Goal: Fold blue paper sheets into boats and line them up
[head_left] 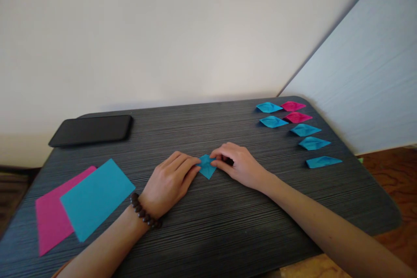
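Observation:
A small folded piece of blue paper (207,169), diamond-shaped, lies between my two hands near the middle of the table. My left hand (172,178), with a dark bead bracelet (143,213) on its wrist, pinches the paper's left corner. On the opposite corner, the thumb and fingers of my right hand (239,163) are closed. Parts of both corners are hidden under the fingertips. Over on the right lie several folded paper boats, some blue (314,143) and two pink (298,117).
A flat blue sheet (97,200) overlaps a pink sheet (54,217) at the table's left. Behind them rests a black phone-like slab (93,130). The dark table (182,126) meets a pale wall (179,34) at the back; a light panel (365,61) stands at the right.

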A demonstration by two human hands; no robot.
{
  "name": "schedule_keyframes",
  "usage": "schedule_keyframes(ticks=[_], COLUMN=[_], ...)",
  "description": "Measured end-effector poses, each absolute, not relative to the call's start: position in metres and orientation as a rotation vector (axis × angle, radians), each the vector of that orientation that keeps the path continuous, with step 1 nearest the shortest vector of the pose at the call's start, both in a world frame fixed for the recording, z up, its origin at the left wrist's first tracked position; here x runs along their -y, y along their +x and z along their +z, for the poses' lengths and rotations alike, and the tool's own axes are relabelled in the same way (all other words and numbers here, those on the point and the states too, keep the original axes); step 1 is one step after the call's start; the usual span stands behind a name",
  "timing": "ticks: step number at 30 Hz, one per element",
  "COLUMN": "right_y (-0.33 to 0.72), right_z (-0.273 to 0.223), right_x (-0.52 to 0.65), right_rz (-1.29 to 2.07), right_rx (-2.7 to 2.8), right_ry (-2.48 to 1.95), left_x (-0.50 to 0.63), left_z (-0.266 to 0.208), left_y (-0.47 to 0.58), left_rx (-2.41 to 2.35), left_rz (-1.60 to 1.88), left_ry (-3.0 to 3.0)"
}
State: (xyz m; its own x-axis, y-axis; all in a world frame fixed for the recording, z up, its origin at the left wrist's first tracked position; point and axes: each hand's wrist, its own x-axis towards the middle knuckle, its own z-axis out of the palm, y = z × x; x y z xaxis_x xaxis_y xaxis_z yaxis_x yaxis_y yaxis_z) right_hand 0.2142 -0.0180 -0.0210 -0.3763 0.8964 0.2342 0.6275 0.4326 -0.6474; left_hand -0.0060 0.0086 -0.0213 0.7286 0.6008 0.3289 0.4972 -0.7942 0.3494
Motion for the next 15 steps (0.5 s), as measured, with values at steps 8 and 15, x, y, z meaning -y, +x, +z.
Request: schedule_keyframes(ticks=[8,15], right_y=[0.205,0.201], right_z=[-0.018,-0.021], right_x=[0.017,0.016], right_rz=[0.620,0.660], right_rx=[2.105,2.015], right_ry=[-1.382,-1.475], left_x=[-0.008,-0.005], left_z=[-0.021,-0.020], left_y=[0.002,0.006], left_rx=[-1.016,-1.139], left_rz=[0.542,0.501], left_ry=[2.653,2.701])
